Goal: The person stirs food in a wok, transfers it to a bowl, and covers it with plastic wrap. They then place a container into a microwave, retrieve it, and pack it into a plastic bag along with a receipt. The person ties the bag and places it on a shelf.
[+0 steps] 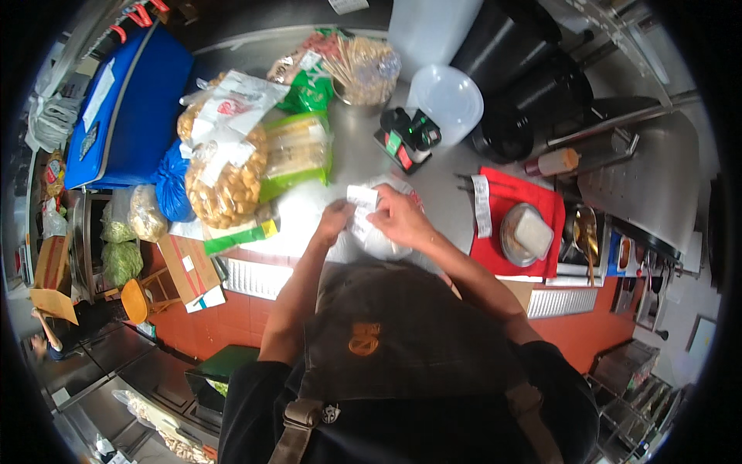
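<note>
Both of my hands hold a small printed paper slip over a white plastic bag that stands on the steel counter in front of me. My left hand pinches the slip's left edge. At its right side, my right hand has bent fingers on the paper and the bag top. What the bag contains is hidden. Farther right, a red insulated bag or cloth bears another printed slip and a round clear-lidded container with a white tub on it.
Bags of fried chips and a green-edged package lie left, near a blue insulated box. Behind are a bowl of wrapped chopsticks, a black tray of small items and translucent lids. Another person's arm shows far left.
</note>
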A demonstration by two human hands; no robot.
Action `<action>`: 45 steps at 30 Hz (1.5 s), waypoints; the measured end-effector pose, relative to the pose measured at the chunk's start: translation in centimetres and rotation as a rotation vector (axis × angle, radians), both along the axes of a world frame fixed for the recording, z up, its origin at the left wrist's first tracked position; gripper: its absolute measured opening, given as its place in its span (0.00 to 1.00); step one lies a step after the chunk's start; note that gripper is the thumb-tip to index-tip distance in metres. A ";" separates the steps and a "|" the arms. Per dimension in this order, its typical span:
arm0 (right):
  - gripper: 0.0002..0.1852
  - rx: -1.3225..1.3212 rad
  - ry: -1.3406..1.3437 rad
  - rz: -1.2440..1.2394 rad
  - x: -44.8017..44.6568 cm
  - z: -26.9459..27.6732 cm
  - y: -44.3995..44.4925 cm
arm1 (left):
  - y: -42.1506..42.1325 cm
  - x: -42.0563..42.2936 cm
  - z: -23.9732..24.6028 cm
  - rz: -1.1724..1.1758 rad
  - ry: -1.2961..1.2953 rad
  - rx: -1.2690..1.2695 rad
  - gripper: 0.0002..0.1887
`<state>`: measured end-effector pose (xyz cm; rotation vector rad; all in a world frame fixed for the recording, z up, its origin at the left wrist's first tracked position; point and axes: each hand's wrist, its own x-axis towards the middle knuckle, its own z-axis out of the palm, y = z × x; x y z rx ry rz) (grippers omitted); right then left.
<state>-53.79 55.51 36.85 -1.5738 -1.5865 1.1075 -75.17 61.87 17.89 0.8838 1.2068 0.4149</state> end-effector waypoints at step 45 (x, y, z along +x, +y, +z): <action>0.12 -0.264 0.059 -1.526 17.4 -12.9 -23.7 | 62.6 7.9 5.9 -0.520 -0.775 -0.172 0.39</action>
